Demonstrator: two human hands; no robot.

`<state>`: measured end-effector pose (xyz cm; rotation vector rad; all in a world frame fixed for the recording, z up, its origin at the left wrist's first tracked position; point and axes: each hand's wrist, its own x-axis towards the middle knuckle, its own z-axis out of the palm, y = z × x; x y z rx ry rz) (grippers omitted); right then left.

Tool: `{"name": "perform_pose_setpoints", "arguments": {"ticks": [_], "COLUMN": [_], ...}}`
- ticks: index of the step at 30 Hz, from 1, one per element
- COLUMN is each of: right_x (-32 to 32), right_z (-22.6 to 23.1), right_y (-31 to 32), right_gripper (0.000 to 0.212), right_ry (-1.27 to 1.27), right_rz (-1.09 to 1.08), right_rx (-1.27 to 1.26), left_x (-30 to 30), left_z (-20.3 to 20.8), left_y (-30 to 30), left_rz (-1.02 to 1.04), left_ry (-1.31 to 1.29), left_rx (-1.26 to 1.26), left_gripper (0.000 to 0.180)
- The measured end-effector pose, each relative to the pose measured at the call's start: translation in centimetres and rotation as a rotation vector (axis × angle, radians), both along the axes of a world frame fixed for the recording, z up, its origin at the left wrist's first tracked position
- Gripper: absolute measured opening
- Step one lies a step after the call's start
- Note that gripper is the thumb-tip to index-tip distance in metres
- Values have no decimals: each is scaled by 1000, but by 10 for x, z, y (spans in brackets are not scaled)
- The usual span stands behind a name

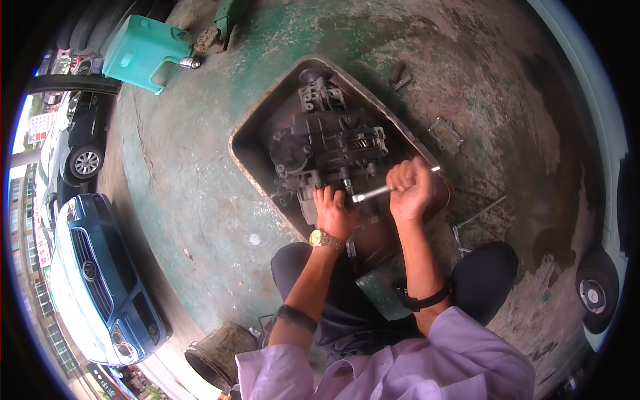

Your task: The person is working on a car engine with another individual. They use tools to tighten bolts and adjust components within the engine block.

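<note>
A dark, greasy gearbox [320, 143] lies in a worn rectangular tub [250, 120] on the floor before my knees. My right hand [411, 190] is closed around the handle of a shiny metal wrench [375, 194], which slants across the near right side of the tub. The wrench's head is beside the gearbox's near edge, close to a small upright metal piece [347, 185]. My left hand [333, 212] rests on that near edge, just left of the wrench head, with fingers stretched out over the casing. The fingertips' exact contact is partly hidden.
Right of the tub lie a flat metal plate [446, 135], small dark parts [399, 76] and a long thin tool [477, 217]. A green stool [143, 53] stands far left, a dirty bucket [223, 353] near left. Parked cars flank the area, including a blue one [110, 267].
</note>
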<state>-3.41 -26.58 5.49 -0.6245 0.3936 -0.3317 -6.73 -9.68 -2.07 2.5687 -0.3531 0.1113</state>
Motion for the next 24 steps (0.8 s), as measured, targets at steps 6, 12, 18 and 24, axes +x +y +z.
{"name": "perform_pose_setpoints", "arguments": {"ticks": [6,12,18,24], "right_x": [3,-6,-9,-5], "right_z": [20,-34,-102,-146], "right_y": [33,-30,-47,-46], "right_gripper": [34,31,21,24], "right_ry": [-19,221,449,508], "right_rz": [140,-129,-207,-223], "right_rx": [-259,246,603,668], "left_x": [4,-2,0,-2], "left_z": [-7,9,15,15], "left_y": [2,-1,-4,-3], "left_rz": [-27,-19,-20,-11], "left_ry": [-25,7,40,28], "left_rx": [12,46,70,53], "left_gripper": [38,37,36,36]}}
